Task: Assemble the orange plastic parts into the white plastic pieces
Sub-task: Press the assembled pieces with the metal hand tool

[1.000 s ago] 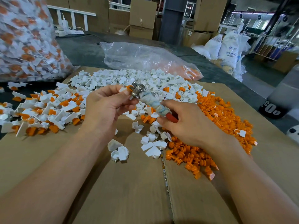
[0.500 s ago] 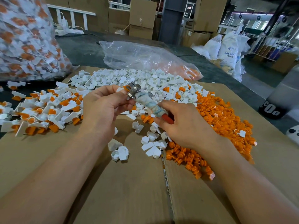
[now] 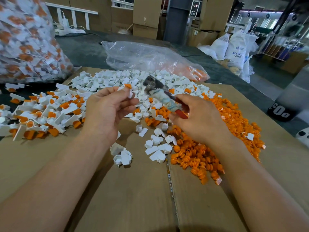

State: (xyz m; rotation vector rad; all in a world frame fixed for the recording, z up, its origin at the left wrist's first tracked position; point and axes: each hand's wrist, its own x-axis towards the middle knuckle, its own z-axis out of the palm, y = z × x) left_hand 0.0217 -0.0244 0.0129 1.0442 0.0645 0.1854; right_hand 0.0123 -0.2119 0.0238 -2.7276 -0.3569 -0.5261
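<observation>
A cardboard sheet lies on the table. A heap of parts covers the sheet's right side, and a heap of pieces lies along its far edge. Assembled pieces spread over its left edge onto the table. A few loose pieces sit mid-sheet, just left of the parts. A full bag stands at the table's far left, and a slack bag lies behind the heap of pieces. Above the middle of the sheet, the left hand pinches one piece, and the right hand beside it grips a tool. Boxes stand beyond the table.

Head-worn view, down, close over cardboard
</observation>
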